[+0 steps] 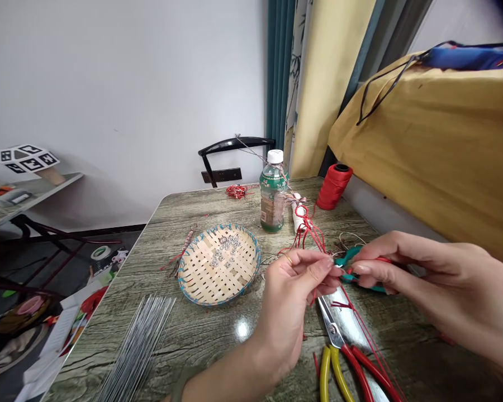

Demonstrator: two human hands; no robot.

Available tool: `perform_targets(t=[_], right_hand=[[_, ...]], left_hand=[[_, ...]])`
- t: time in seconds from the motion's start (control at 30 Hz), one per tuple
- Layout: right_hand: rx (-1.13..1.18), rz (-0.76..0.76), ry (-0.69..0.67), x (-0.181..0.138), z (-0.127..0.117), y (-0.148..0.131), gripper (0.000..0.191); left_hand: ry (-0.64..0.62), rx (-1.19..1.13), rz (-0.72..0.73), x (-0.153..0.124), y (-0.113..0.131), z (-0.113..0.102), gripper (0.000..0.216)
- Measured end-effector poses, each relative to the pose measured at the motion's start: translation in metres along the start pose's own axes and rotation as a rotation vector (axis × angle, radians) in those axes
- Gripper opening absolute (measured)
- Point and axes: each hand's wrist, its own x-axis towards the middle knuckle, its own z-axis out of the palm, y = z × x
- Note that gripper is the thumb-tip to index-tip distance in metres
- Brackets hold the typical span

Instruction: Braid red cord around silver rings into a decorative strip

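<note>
My left hand is closed, its thumb and forefinger pinched around a bit of red cord. Close beside it on the right, my right hand pinches something small and reddish, partly hidden by the fingers. The fingertips of both hands nearly meet. Behind them lies a teal-handled tool, mostly covered by my right hand. More red cords run from a white roll toward my hands. Below them on the table rest metal blades, with yellow handles and red handles.
A shallow woven basket holds several small clear pieces. Left of it lies a bundle of thin metal wires. A green-labelled bottle and a red thread spool stand at the back. Red scraps lie near the far edge.
</note>
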Motion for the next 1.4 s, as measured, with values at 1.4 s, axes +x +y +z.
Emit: perform_targets(t=[1.4], right_hand=[[0.397,0.023,-0.052,0.002,-0.016,-0.002,0.005]], left_hand=[[0.138,0.052,0.120,-0.011,-0.003,0.004,0.014]])
